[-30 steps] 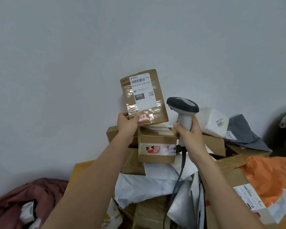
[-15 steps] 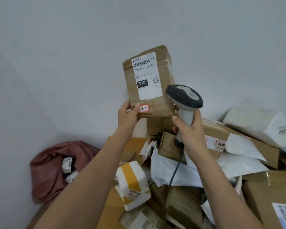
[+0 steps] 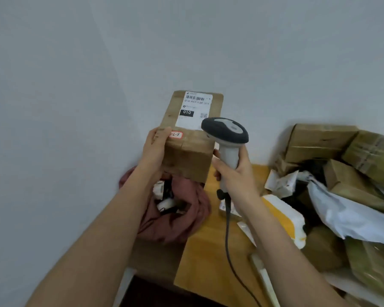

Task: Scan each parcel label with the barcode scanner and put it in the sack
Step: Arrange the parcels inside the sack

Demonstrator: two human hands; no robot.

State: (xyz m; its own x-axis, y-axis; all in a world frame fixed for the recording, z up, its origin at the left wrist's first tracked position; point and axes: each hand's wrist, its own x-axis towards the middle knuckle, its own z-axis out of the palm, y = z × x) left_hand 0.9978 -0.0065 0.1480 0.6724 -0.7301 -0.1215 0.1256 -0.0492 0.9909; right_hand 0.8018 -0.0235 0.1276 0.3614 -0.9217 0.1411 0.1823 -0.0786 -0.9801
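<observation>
My left hand [image 3: 156,147] grasps the brown parcel [image 3: 190,138] mid-frame, above the red sack [image 3: 175,220]; my right hand [image 3: 233,173] is clenched round the scanner [image 3: 225,131] handle beside it

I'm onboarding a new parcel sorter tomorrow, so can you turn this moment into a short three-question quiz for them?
1. True or false: the left hand grips the brown cardboard parcel with its white shipping label facing the camera.
2. Multiple choice: what does the right hand hold? A) a roll of tape B) the grey-and-white corded barcode scanner C) a white poly mailer
3. Fill in: the dark red fabric sack lies open directly ____ the held parcel.

Key
1. True.
2. B: its fingers wrap the scanner's handle.
3. Below; some small packages already show inside it.
</observation>
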